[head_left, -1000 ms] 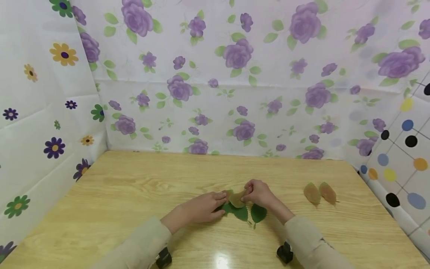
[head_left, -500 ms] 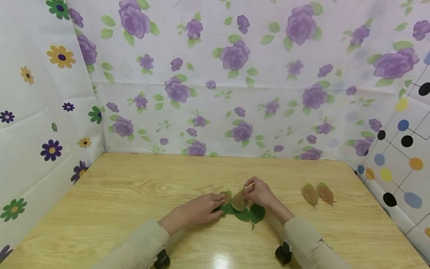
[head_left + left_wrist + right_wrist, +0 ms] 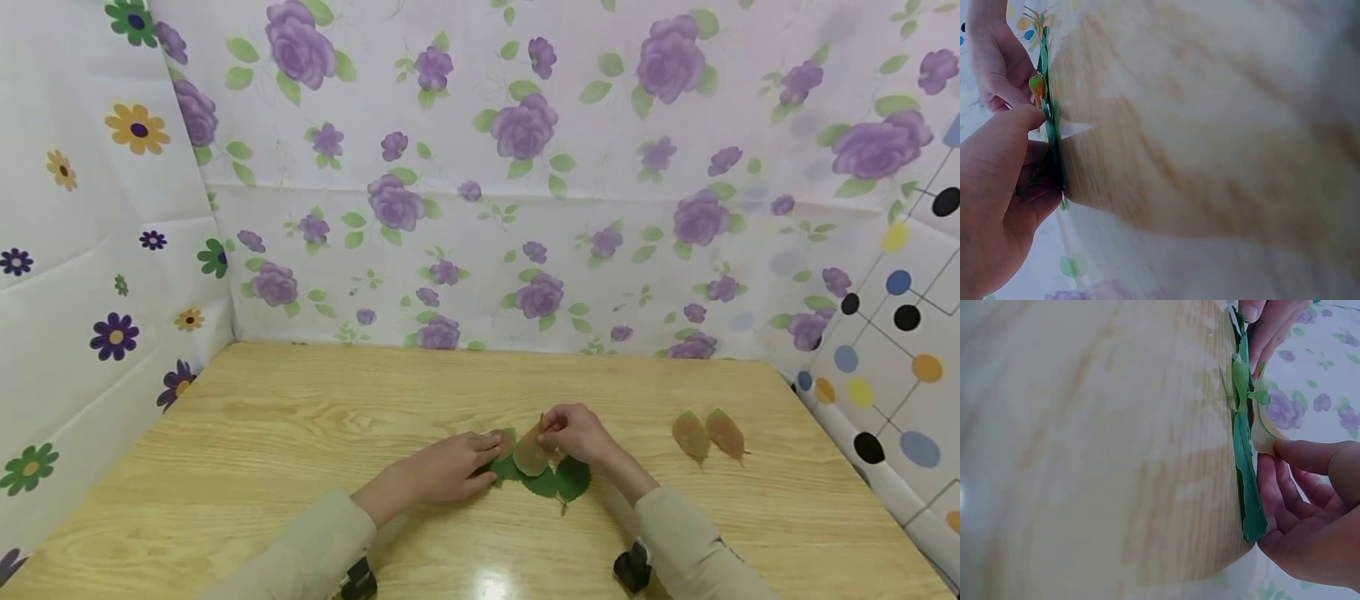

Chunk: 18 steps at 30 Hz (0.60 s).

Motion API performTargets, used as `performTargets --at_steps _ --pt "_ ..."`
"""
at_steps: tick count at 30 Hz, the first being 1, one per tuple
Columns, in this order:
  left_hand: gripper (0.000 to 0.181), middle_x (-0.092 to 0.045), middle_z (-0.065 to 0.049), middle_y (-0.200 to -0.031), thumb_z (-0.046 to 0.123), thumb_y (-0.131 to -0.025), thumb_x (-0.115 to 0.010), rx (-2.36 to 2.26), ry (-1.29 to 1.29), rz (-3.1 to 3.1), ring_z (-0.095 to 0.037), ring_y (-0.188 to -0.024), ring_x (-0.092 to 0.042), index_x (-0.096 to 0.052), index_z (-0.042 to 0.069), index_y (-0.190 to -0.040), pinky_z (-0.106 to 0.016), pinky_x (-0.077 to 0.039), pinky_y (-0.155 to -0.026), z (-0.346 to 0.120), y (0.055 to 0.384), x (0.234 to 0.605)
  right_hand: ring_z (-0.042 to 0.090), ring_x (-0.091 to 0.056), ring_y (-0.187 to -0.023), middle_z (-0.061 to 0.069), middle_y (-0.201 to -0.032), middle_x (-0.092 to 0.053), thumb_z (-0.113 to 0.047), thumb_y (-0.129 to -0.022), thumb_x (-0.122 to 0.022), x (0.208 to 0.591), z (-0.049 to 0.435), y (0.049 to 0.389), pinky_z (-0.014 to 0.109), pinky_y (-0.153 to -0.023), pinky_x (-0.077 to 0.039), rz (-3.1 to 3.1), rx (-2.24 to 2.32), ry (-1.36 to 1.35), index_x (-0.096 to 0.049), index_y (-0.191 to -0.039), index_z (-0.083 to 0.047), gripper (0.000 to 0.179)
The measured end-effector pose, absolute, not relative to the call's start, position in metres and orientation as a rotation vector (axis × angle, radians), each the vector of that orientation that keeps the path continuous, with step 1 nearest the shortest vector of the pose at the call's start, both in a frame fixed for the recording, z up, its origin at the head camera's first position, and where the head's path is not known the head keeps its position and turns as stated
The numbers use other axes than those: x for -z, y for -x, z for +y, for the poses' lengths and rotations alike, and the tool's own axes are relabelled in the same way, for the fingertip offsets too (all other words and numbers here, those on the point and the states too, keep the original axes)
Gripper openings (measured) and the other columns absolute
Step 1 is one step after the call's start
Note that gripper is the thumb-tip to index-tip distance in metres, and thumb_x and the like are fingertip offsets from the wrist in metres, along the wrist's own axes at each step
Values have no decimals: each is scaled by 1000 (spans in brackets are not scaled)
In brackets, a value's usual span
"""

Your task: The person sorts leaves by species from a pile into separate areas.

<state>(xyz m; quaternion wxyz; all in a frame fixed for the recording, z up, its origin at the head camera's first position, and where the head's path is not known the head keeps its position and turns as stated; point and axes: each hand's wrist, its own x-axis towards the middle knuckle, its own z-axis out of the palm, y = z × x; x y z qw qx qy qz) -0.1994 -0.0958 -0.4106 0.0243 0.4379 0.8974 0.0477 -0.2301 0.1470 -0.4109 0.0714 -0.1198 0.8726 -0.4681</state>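
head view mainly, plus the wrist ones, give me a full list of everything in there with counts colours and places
table: 1, yellowish wood, under everything
green leaves: at least 3, dark green, table centre
held leaf: 1, brownish, over the green leaves
second brown leaf: 1, brownish, just left of the held leaf
leaf pair: 2, reddish brown with greenish tips, table's right side
rose sheet: 1, white with purple roses, back
daisy sheet: 1, white with coloured flowers, left
dotted sheet: 1, white with coloured dots, right
devices: 2, black, near sleeves
sleeves: 2, beige, front
left hand: 1, bare, on leaves
right hand: 1, bare, pinching held leaf
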Motion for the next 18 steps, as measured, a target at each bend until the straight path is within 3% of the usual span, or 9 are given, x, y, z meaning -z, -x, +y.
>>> performTargets --at_steps 18 --pt "48 -41 -16 -146 29 -101 -53 -194 -1317 2748 -29 -132 -42 -50 -3 -137 -35 -36 -107 -97 200 412 18 -59 -79 8 -87 -64 4 -86 -65 405 154 235 31 -67 -52 2581 1521 369 -68 -99 3 13"
